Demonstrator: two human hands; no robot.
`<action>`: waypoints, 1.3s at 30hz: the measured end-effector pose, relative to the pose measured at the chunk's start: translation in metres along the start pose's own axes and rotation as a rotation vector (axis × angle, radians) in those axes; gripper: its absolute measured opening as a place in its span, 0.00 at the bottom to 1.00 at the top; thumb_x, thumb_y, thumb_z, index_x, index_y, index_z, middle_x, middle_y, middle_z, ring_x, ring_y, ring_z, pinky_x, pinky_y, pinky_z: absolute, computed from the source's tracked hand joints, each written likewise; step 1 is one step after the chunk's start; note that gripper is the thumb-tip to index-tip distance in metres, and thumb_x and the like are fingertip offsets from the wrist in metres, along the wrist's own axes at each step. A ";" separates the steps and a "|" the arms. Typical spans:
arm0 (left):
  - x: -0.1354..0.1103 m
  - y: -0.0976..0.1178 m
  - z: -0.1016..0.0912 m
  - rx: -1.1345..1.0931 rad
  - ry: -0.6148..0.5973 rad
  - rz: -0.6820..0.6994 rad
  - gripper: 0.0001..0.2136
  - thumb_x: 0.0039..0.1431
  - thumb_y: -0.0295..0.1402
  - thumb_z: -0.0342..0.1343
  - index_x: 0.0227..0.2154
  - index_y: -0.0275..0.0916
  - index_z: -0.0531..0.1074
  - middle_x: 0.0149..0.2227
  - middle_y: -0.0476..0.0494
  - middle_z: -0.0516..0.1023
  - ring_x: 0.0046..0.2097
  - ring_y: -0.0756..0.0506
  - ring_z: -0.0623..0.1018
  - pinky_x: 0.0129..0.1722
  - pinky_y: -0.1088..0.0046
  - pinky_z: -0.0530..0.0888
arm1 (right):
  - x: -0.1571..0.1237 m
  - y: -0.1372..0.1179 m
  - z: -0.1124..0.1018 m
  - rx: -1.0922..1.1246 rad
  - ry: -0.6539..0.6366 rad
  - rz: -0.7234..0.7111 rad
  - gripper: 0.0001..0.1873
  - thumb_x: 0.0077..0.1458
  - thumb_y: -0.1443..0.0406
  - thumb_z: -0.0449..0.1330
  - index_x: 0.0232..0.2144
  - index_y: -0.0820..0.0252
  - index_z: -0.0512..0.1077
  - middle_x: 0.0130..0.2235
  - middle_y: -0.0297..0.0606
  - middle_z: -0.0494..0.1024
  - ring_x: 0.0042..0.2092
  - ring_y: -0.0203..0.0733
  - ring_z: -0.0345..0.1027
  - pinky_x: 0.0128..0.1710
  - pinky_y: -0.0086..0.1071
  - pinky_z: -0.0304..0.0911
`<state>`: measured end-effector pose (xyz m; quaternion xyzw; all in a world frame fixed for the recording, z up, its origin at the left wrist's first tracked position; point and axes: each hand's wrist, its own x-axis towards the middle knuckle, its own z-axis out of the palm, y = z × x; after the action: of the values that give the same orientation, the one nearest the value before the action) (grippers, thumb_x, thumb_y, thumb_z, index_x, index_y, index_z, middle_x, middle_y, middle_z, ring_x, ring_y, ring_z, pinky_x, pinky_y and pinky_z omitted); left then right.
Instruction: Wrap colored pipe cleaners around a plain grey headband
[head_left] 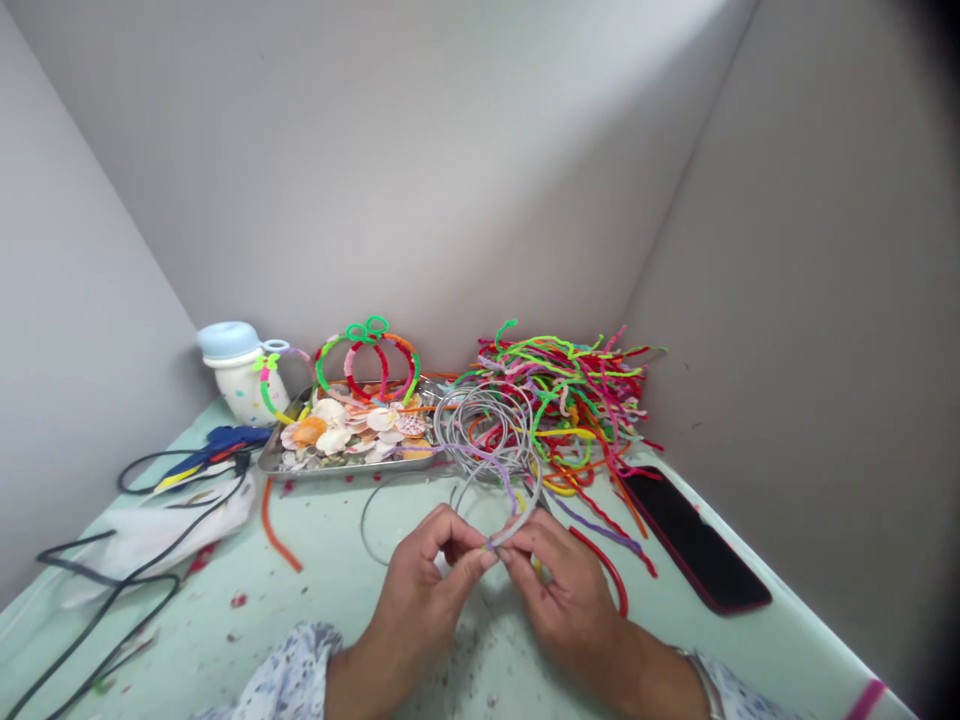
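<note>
I see a red pipe cleaner (609,568) at 3 o'clock of my hands, a phone (694,540) beyond, a tray of shells (349,437) at 11 and a pipe-cleaner pile (570,390) at 1. The bench (330,565) is pale green and littered, the walls grey. My left hand (420,590) and right hand (562,595) each pinch the grey headband (526,505) at centre.

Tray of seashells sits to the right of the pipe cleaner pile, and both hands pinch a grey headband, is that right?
Not quite. The head view shows the tray of seashells to the left of the pipe cleaner pile, not the right. The rest holds: the left hand and the right hand both pinch the grey headband.
</note>
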<state>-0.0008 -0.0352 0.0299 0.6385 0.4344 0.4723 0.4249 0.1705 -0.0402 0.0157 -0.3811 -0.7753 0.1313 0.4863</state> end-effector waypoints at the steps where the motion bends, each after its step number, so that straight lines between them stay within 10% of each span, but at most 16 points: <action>1: 0.001 0.000 0.000 0.009 0.006 -0.003 0.06 0.55 0.33 0.60 0.26 0.37 0.73 0.26 0.50 0.70 0.30 0.49 0.69 0.32 0.74 0.66 | 0.000 0.000 0.000 0.004 -0.001 0.010 0.08 0.61 0.72 0.53 0.35 0.57 0.71 0.32 0.36 0.72 0.34 0.39 0.68 0.33 0.31 0.63; 39: 0.004 0.001 -0.007 -0.052 -0.069 -0.062 0.07 0.56 0.37 0.60 0.30 0.38 0.76 0.28 0.50 0.67 0.32 0.48 0.68 0.35 0.72 0.65 | 0.001 0.000 -0.004 0.113 0.014 0.045 0.07 0.58 0.70 0.57 0.40 0.60 0.71 0.37 0.39 0.72 0.33 0.37 0.68 0.32 0.29 0.65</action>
<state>-0.0065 -0.0305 0.0328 0.6295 0.4264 0.4479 0.4704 0.1732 -0.0398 0.0183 -0.3712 -0.7544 0.1833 0.5094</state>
